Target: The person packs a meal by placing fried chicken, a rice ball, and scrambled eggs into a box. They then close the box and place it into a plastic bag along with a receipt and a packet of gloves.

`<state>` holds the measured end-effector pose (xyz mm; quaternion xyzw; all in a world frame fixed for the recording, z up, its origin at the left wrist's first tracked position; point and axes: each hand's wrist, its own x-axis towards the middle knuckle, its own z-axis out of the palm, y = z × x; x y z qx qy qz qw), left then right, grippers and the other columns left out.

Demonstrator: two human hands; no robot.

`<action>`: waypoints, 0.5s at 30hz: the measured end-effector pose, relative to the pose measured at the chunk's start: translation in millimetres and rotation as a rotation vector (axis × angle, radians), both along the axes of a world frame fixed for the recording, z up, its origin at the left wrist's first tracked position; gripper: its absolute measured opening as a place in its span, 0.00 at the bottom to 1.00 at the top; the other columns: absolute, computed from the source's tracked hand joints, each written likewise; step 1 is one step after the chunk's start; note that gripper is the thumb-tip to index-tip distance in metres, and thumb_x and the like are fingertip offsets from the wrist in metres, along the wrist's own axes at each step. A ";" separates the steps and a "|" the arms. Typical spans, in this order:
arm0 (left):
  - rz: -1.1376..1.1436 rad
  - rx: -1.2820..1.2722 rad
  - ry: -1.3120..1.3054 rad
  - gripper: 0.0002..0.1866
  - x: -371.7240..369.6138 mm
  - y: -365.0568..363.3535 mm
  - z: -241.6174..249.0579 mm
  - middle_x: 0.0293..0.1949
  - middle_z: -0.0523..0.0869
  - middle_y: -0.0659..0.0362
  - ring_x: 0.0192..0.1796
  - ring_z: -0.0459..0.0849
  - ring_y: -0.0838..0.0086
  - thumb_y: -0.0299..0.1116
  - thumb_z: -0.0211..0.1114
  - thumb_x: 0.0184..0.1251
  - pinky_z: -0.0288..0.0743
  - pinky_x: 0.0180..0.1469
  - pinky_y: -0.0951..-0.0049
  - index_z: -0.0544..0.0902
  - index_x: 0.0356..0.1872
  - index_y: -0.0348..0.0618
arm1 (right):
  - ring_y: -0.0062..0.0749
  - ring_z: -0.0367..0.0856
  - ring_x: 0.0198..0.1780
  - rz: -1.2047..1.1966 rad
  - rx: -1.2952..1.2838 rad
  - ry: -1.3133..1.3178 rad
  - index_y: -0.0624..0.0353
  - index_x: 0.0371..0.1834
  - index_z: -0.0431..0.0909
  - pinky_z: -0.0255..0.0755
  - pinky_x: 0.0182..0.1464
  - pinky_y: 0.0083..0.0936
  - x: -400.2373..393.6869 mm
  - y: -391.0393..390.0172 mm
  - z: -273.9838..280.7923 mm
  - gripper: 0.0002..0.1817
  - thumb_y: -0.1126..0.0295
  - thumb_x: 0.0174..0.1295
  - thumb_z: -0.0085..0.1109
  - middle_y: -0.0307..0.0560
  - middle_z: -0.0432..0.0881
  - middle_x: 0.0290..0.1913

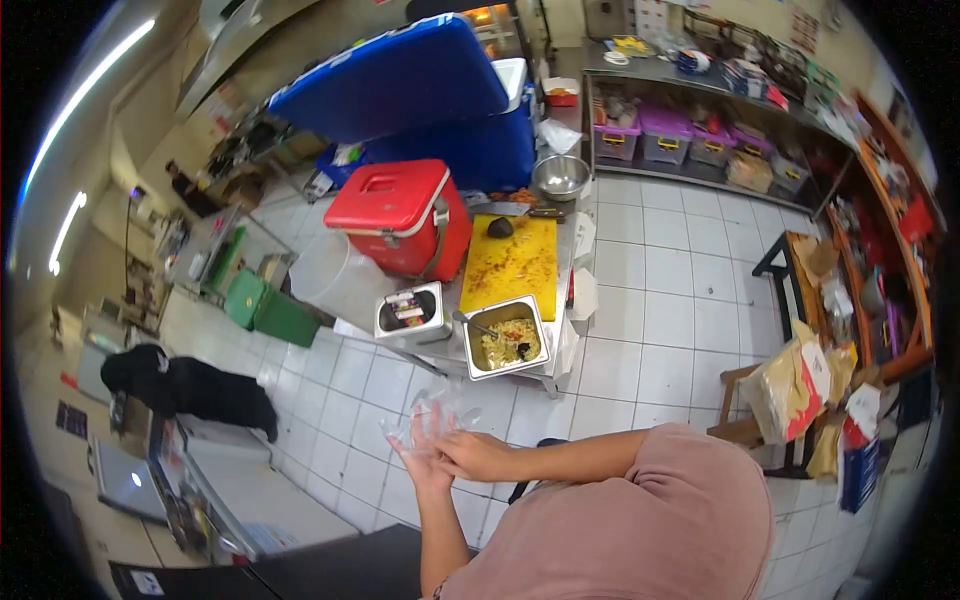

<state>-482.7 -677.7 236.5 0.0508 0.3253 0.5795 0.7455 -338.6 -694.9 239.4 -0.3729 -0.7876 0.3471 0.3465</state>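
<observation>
My left hand [424, 440] is raised, fingers spread, inside a loose clear plastic glove [448, 408]. My right hand [472, 456] is closed on the glove at the base of the left palm. Beyond my hands, a metal pan [477, 362] of yellowish chopped food with a spoon stands at the table's near edge. Behind it lies a stained yellow cutting board [480, 262] with a dark round item [500, 228] and a knife [498, 209] at its far end. Left of the pan is a smaller metal container [440, 325] holding packets.
A red cooler [400, 205], a clear tub [335, 275] and a metal bowl [561, 178] stand around the board, with a large blue cooler [450, 150] behind. A green bin [280, 308] and a person in black [200, 388] are at left. Shelves and boxes line the right.
</observation>
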 end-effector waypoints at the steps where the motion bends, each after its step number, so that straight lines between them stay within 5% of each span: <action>1: -0.056 0.062 -0.115 0.47 -5.1 -4.6 3.5 0.80 0.60 0.53 0.75 0.64 0.46 0.78 0.34 0.72 0.56 0.76 0.41 0.56 0.82 0.59 | 0.53 0.83 0.43 -0.051 0.089 0.079 0.57 0.47 0.74 0.79 0.47 0.44 8.0 -6.3 18.7 0.15 0.61 0.67 0.63 0.53 0.81 0.42; 5: -0.344 0.220 -0.140 0.44 -4.2 -19.8 24.9 0.84 0.53 0.56 0.80 0.56 0.44 0.76 0.34 0.73 0.50 0.79 0.40 0.47 0.84 0.69 | 0.52 0.84 0.44 -0.055 0.169 -0.074 0.58 0.48 0.73 0.80 0.44 0.44 22.1 -11.6 34.8 0.16 0.60 0.66 0.63 0.53 0.81 0.42; 11: -0.393 0.164 0.255 0.39 9.7 -43.0 7.9 0.83 0.49 0.54 0.81 0.54 0.42 0.68 0.40 0.78 0.54 0.78 0.38 0.49 0.84 0.67 | 0.54 0.86 0.40 0.068 0.211 -0.222 0.61 0.42 0.76 0.79 0.41 0.47 7.9 -38.9 19.5 0.11 0.67 0.62 0.63 0.55 0.83 0.40; 15: -0.293 0.198 0.139 0.40 19.7 -55.9 -17.5 0.83 0.47 0.55 0.81 0.52 0.41 0.69 0.39 0.77 0.54 0.75 0.28 0.47 0.84 0.68 | 0.57 0.86 0.36 0.129 0.084 -0.140 0.63 0.42 0.77 0.79 0.37 0.51 19.0 -62.3 18.8 0.11 0.69 0.60 0.62 0.58 0.85 0.37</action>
